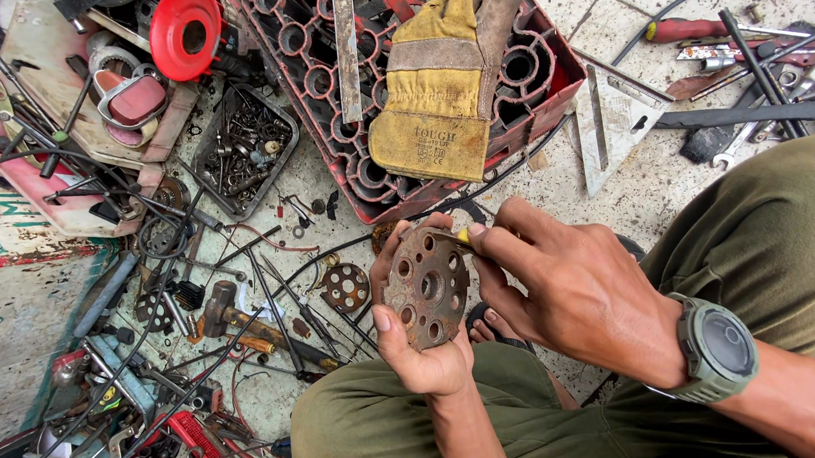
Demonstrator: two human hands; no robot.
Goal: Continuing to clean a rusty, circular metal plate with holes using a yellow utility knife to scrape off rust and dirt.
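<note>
Head view, looking down past the knees: the left hand (424, 349) has its grip closed around a rusty round metal disc with a ring of holes (426, 287), thumb along the left rim and fingers curled behind the top edge, so the disc stands face-up above the lap. The right hand (567, 289) pinches a small yellow-tipped tool (463, 237) between thumb and fingertips and touches it to the disc's upper right edge. On that wrist sits an olive-green watch with a dark round face (719, 348). Both forearms rest over olive-green trousers (776, 229).

Just left of the held disc, a second, smaller rusty perforated disc (345, 287) lies on the tiled floor (656, 180). Above the hands stands a red plastic crate with round cells (530, 64), with a yellow and grey leather work glove (444, 71) draped over it. To the crate's left is a grey tray of bolts and small parts (244, 150), and farther up a red funnel-shaped part (186, 31). A wooden-handled hammer (240, 320) lies among loose rods. A metal set square (613, 126) rests at the right, near scattered wrenches (763, 65).
</note>
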